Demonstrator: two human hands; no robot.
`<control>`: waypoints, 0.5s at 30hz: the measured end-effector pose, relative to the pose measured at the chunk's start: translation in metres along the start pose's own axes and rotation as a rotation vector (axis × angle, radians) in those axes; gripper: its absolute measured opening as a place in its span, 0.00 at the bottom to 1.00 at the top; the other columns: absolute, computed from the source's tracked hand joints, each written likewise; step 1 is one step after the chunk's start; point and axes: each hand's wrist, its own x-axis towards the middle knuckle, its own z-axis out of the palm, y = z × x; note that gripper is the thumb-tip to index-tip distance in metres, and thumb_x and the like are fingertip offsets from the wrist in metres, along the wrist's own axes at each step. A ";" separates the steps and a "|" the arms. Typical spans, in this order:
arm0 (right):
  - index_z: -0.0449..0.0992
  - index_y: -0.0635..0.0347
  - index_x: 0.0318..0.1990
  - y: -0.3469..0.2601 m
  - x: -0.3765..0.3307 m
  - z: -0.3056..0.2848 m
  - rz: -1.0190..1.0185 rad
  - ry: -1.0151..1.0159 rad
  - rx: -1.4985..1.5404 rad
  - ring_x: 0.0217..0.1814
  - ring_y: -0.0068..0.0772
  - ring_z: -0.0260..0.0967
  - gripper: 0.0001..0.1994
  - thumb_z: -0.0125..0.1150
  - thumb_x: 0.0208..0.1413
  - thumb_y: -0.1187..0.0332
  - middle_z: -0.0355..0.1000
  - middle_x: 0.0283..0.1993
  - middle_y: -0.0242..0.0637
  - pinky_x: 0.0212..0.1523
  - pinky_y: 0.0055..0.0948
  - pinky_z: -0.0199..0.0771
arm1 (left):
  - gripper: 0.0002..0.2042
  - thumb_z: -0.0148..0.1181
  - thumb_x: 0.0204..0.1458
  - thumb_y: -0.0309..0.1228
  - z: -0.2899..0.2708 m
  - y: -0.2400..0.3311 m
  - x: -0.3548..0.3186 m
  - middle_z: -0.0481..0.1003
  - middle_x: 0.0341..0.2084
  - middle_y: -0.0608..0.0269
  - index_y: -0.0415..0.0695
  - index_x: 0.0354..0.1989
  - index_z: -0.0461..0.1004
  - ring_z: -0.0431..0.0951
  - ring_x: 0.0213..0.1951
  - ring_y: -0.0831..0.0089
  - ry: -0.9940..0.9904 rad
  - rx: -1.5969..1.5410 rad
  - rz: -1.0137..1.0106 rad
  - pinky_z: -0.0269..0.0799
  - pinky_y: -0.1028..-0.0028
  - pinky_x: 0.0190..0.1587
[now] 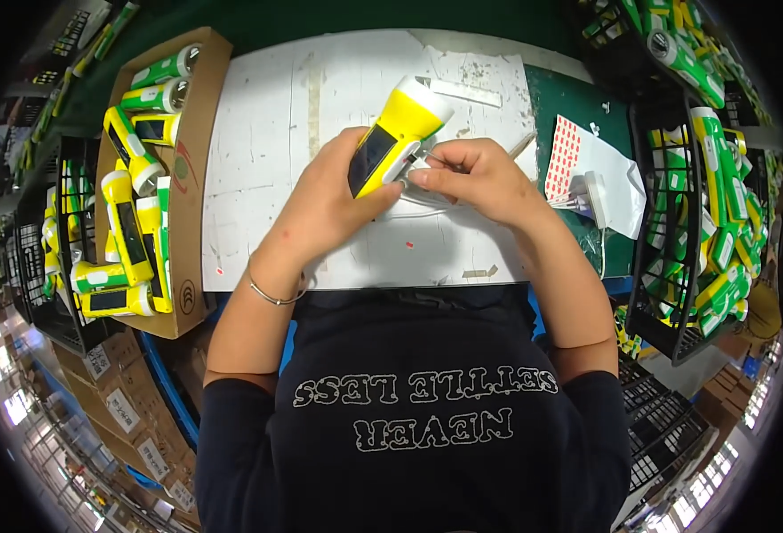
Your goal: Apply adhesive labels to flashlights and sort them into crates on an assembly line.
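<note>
A yellow flashlight (398, 131) with a white head and a dark panel along its body is tilted over the white work surface, its head up and to the right. Wrapped round its lower body is my left hand (332, 189). My right hand (478, 180) pinches a small dark plug (422, 158) at the flashlight's side, by a white strip; whether it sits in a socket I cannot tell. A white cable (427, 211) lies below my hands on the board.
At the left stands a cardboard box (203, 178) of yellow and green flashlights. Black crates (681, 222) of similar flashlights stand at the right. A white charger block (596, 197) with cables lies by a red-patterned sheet (563, 155). A white strip (467, 92) lies at the back.
</note>
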 end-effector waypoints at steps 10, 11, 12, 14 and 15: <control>0.68 0.57 0.17 0.006 0.003 0.002 0.009 -0.020 0.048 0.17 0.12 0.53 0.15 0.61 0.52 0.63 0.60 0.14 0.23 0.19 0.16 0.50 | 0.25 0.63 0.40 0.30 0.010 -0.002 0.002 0.67 0.34 0.51 0.42 0.48 0.62 0.72 0.33 0.52 0.273 0.519 0.258 0.72 0.64 0.34; 0.68 0.57 0.17 0.009 0.005 -0.003 0.009 -0.074 0.004 0.17 0.12 0.53 0.15 0.61 0.52 0.63 0.60 0.14 0.23 0.19 0.17 0.50 | 0.25 0.63 0.40 0.30 0.009 -0.001 0.001 0.67 0.35 0.51 0.43 0.49 0.62 0.72 0.33 0.52 0.222 0.511 0.228 0.71 0.64 0.35; 0.68 0.58 0.17 0.006 0.005 -0.004 0.049 -0.110 0.036 0.17 0.12 0.53 0.15 0.60 0.52 0.63 0.61 0.14 0.23 0.19 0.17 0.50 | 0.25 0.63 0.40 0.30 0.010 -0.003 0.001 0.67 0.35 0.51 0.43 0.49 0.62 0.72 0.33 0.52 0.224 0.510 0.238 0.71 0.64 0.35; 0.71 0.60 0.19 0.006 0.005 -0.006 0.048 -0.133 0.096 0.17 0.12 0.54 0.14 0.60 0.52 0.63 0.62 0.15 0.24 0.19 0.17 0.51 | 0.25 0.62 0.41 0.31 0.011 -0.006 0.000 0.68 0.36 0.51 0.43 0.49 0.62 0.72 0.35 0.52 0.203 0.410 0.258 0.71 0.64 0.36; 0.73 0.61 0.20 0.004 0.003 -0.007 0.050 -0.165 0.161 0.18 0.12 0.55 0.14 0.60 0.52 0.62 0.63 0.15 0.24 0.19 0.17 0.52 | 0.25 0.62 0.41 0.31 0.011 -0.001 -0.001 0.68 0.37 0.51 0.43 0.50 0.62 0.73 0.36 0.53 0.189 0.383 0.238 0.71 0.64 0.37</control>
